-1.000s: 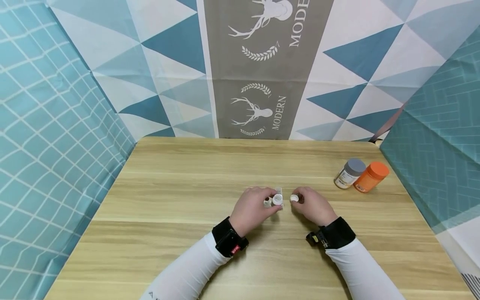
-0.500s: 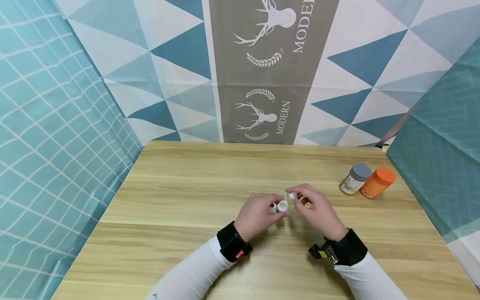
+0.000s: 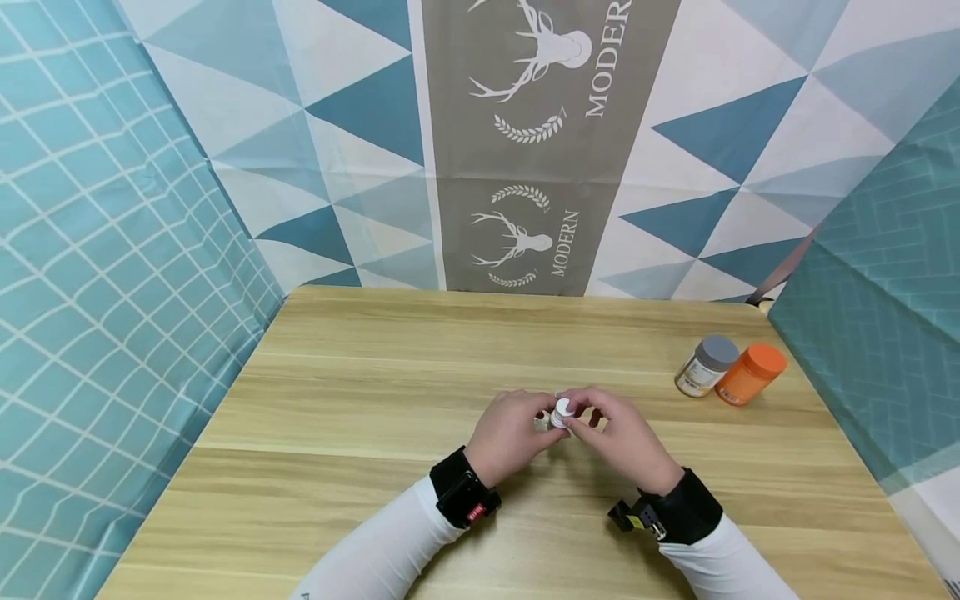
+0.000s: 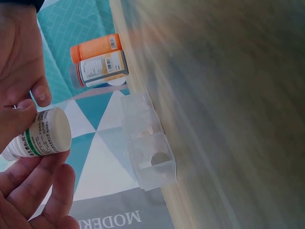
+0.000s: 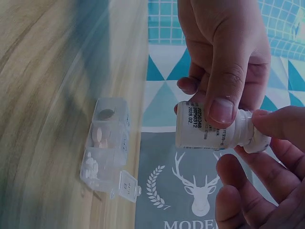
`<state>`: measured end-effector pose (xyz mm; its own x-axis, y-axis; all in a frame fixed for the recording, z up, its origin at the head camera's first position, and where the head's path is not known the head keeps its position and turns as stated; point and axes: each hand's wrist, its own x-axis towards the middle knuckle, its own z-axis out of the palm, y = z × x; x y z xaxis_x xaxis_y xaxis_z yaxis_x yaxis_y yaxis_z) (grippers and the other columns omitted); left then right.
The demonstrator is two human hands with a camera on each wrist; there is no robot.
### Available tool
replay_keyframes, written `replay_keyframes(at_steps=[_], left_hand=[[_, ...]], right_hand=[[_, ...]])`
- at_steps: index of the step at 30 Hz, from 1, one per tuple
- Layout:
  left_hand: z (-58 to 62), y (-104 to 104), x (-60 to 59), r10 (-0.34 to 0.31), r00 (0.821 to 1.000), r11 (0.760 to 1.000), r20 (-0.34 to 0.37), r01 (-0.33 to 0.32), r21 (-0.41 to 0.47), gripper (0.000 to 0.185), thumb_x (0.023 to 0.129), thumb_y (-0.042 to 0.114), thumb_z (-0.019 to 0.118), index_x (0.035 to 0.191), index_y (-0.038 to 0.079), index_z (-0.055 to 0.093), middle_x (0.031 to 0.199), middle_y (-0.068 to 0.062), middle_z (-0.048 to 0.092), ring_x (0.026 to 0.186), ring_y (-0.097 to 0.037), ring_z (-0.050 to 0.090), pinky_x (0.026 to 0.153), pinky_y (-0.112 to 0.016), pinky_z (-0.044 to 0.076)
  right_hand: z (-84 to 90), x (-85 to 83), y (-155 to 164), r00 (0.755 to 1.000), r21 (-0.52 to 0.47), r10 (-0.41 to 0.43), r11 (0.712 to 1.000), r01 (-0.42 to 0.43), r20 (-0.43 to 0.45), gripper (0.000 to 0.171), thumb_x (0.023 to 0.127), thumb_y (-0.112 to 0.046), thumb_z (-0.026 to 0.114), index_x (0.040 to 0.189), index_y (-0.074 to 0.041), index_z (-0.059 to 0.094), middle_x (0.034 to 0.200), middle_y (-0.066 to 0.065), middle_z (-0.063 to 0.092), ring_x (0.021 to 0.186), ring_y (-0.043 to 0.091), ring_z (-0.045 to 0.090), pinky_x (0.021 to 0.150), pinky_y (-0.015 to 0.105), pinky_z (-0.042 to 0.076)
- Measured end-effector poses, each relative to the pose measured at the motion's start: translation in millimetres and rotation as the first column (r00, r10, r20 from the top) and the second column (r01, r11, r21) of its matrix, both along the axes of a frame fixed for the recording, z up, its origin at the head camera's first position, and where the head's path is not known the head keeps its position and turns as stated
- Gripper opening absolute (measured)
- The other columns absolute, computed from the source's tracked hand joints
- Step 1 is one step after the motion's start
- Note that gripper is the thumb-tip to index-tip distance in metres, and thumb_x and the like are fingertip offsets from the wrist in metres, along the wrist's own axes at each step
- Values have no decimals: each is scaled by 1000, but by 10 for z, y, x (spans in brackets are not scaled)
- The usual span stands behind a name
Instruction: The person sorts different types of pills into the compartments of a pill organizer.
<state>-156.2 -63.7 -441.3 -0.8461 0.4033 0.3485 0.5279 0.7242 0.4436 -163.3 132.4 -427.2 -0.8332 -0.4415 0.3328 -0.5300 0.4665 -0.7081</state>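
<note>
At the middle of the table [image 3: 375, 467], a small white bottle [image 3: 559, 414] is held above the wood between both hands. The left hand [image 3: 510, 433] is curled round the bottle's body, its thumb pressed on the label. The right hand [image 3: 618, 433] is closed on the cap [image 5: 250, 136] at the bottle's neck, fingers and thumb pinching it. A clear pill box [image 5: 107, 150] with one lid flipped open lies on the table just beyond the hands, at 12 o'clock from them, with tablets seen in its compartments. Well apart, at 2 o'clock, a grey-capped bottle [image 3: 703, 365] and an orange bottle [image 3: 748, 373] stand touching.
</note>
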Motion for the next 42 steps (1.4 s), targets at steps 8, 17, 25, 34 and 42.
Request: replay_keyframes(at_steps=[8, 17, 25, 34, 42], left_hand=[[3, -13, 2, 10, 1000, 1000, -5, -10, -28, 22, 85, 41, 77, 97, 23, 71, 78, 17, 64, 70, 1, 52, 72, -25, 43], [-10, -9, 13, 14, 1000, 999, -28, -15, -47, 21, 86, 42, 76, 96, 23, 72, 80, 16, 66, 68, 1, 52, 72, -25, 44], [-2, 38, 52, 5, 998, 999, -57, -8, -53, 17, 84, 34, 79, 92, 21, 70, 81, 16, 65, 70, -1, 52, 75, -30, 47], [-17, 52, 62, 2, 998, 999, -66, -4, -33, 23, 83, 39, 80, 96, 22, 71, 86, 16, 67, 76, 0, 57, 79, -29, 47], [3, 42, 46, 10, 998, 999, -55, -12, -38, 33, 82, 43, 80, 104, 21, 71, 84, 17, 65, 74, 1, 55, 80, -29, 48]], right_hand=[[-8, 34, 6, 1000, 72, -23, 997, 23, 1, 17, 90, -17, 74, 106, -21, 69, 104, -10, 68, 89, 8, 61, 71, 28, 51], [25, 94, -21, 995, 158, -26, 987, 41, -98, 25, 88, -19, 76, 113, -18, 71, 108, -7, 69, 89, 14, 63, 69, 28, 51], [-23, 107, -65, 989, 203, -102, 971, 122, -104, 20, 87, -28, 77, 102, -19, 66, 86, -8, 55, 76, 14, 53, 63, 25, 43], [0, 94, 5, 996, 225, -73, 971, 83, -51, 27, 95, -42, 66, 112, -22, 63, 95, -9, 58, 81, 10, 53, 64, 25, 44], [113, 70, 146, 991, 276, 127, 955, -113, -36, 42, 93, -8, 61, 130, -27, 63, 119, -12, 56, 91, 8, 54, 70, 25, 50]])
